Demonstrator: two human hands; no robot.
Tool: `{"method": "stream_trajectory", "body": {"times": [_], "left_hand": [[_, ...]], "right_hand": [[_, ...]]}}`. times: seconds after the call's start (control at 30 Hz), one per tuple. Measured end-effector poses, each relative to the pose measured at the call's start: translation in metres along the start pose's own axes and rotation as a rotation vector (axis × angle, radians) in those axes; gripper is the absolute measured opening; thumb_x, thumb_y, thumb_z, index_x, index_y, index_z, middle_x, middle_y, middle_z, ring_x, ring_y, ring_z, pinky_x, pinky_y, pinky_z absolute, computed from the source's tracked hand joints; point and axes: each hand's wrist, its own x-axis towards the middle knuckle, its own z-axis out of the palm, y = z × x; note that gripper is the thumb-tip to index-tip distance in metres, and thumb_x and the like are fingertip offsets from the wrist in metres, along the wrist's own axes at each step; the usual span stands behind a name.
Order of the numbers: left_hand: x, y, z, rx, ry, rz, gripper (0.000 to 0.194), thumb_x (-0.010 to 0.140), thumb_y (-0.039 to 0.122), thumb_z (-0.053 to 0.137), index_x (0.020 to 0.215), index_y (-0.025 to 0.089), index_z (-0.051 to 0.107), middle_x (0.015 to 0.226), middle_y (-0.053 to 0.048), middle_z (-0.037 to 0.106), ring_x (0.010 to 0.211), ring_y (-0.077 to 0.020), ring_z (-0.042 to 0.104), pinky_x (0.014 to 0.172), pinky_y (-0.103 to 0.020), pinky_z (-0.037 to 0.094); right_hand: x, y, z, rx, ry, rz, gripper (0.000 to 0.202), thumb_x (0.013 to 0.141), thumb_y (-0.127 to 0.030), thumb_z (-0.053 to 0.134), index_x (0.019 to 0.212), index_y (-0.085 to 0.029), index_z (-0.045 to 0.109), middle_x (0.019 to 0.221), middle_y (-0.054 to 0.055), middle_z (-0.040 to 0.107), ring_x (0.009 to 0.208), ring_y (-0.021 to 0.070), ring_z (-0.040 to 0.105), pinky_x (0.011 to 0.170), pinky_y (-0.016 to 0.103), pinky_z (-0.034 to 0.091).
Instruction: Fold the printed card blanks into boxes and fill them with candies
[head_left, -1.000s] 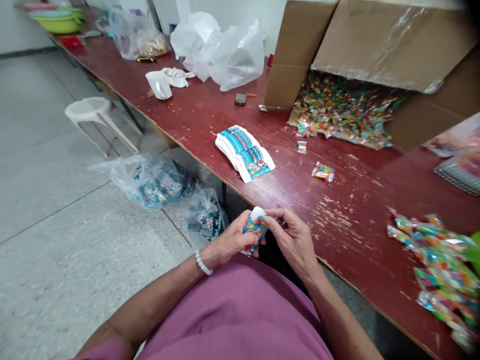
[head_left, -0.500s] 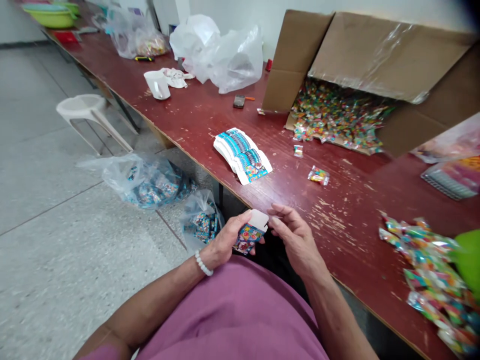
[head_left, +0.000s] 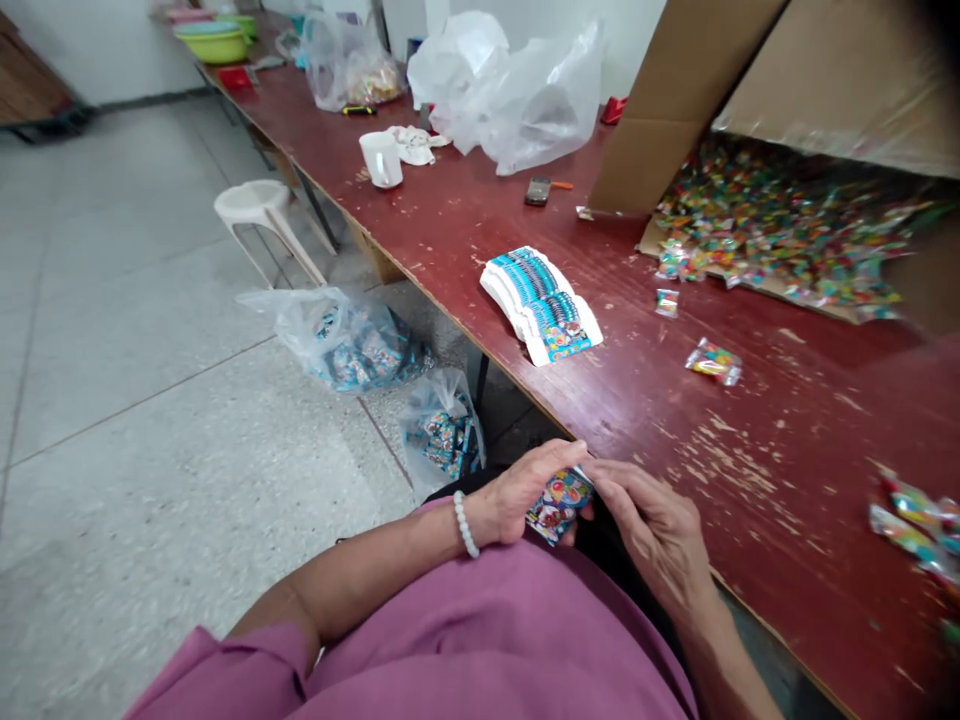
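Observation:
My left hand (head_left: 517, 492), with a pale bead bracelet on the wrist, is wrapped round a small printed cardboard box (head_left: 559, 505) just above my lap. My right hand (head_left: 658, 520) meets it at the box's upper end, fingers closed on the edge where the flap is. Its fingertips partly hide that end, and the white inner flap barely shows. On the red table (head_left: 637, 410) ahead lies a fanned stack of flat printed boxes (head_left: 544, 300) in the same blue design. A wrapped candy pack (head_left: 714, 362) and a smaller one (head_left: 667, 302) lie to its right.
A large open carton (head_left: 787, 235) spills wrapped candies at the back right. More candy packs (head_left: 911, 520) lie at the right edge. Two clear bags (head_left: 352, 345) of filled boxes sit on the floor beside a white stool (head_left: 259, 205). A mug (head_left: 381, 160) and plastic bags (head_left: 517, 95) stand farther back.
The view has swung left. My right hand has closed onto the box's upper end, and the white flap that stood up there is now folded down or covered.

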Motion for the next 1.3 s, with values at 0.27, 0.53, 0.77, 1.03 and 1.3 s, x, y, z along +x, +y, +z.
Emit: {"method": "stream_trajectory", "body": {"times": [0.27, 0.53, 0.77, 1.03, 1.3], "left_hand": [[-0.003, -0.002, 0.001, 0.190, -0.036, 0.104, 0.062, 0.086, 0.068, 0.051, 0.118, 0.017, 0.064, 0.072, -0.003, 0.062, 0.055, -0.0124, 0.059, 0.043, -0.019, 0.044], [-0.004, 0.003, -0.005, 0.012, 0.023, 0.076, 0.044, 0.080, 0.050, 0.065, 0.110, 0.017, 0.068, 0.078, -0.003, 0.065, 0.059, -0.0143, 0.064, 0.042, -0.019, 0.046], [-0.003, 0.005, -0.006, 0.020, 0.102, -0.025, 0.057, 0.088, 0.065, 0.050, 0.103, 0.014, 0.069, 0.060, -0.004, 0.064, 0.046, -0.0135, 0.058, 0.039, -0.021, 0.046], [-0.001, 0.010, -0.005, -0.091, 0.216, 0.010, 0.057, 0.094, 0.065, 0.040, 0.109, 0.017, 0.067, 0.064, -0.003, 0.066, 0.043, -0.0139, 0.059, 0.036, -0.023, 0.048], [-0.001, 0.012, 0.000, -0.106, 0.246, 0.052, 0.059, 0.096, 0.064, 0.036, 0.122, 0.018, 0.062, 0.060, -0.003, 0.065, 0.039, -0.0148, 0.058, 0.037, -0.024, 0.049]], "right_hand": [[0.002, 0.001, 0.004, 0.365, -0.038, 0.362, 0.018, 0.084, -0.040, 0.074, 0.081, -0.023, 0.074, 0.074, 0.002, 0.073, 0.056, 0.0161, 0.064, 0.054, 0.027, 0.055], [0.000, -0.005, 0.014, 0.311, 0.062, 0.264, 0.016, 0.084, -0.039, 0.075, 0.085, -0.023, 0.076, 0.090, 0.004, 0.073, 0.077, 0.0175, 0.066, 0.066, 0.026, 0.055], [0.017, -0.006, 0.018, 0.584, -0.024, 0.503, 0.028, 0.078, -0.042, 0.081, 0.087, -0.018, 0.072, 0.070, 0.000, 0.068, 0.049, 0.0114, 0.059, 0.049, 0.024, 0.049], [0.016, -0.002, 0.017, 0.589, 0.071, 0.462, 0.028, 0.075, -0.038, 0.083, 0.088, -0.019, 0.066, 0.074, -0.001, 0.069, 0.064, 0.0126, 0.065, 0.058, 0.022, 0.053], [0.014, -0.007, 0.032, 0.617, 0.075, 0.410, 0.027, 0.081, -0.040, 0.077, 0.089, -0.021, 0.060, 0.063, -0.005, 0.064, 0.045, 0.0125, 0.060, 0.045, 0.025, 0.052]]}}
